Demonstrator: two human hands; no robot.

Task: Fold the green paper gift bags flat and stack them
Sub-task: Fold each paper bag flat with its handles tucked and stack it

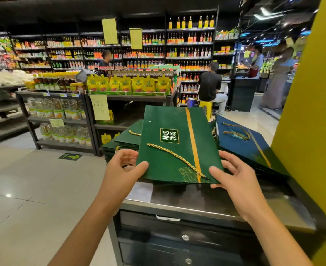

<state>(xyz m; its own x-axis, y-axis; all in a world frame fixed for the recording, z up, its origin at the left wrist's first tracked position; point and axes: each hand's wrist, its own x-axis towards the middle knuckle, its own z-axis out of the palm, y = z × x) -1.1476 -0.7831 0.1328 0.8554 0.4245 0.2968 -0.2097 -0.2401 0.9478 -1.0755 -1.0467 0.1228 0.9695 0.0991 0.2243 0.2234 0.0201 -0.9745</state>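
Green paper gift bag (169, 144), folded flat, held above green stack (125, 139) on table (177, 206). Left hand (125, 169), right hand (233, 173) pinch near corners, likely squaring it for stacking.

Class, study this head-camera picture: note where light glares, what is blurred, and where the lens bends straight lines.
Head view: a glare spot sits on the floor tiles at left; the far shelves bow from wide-angle distortion; the shoppers at far right are blurred; the green bag, pinched by the left hand and right hand, is sharp.
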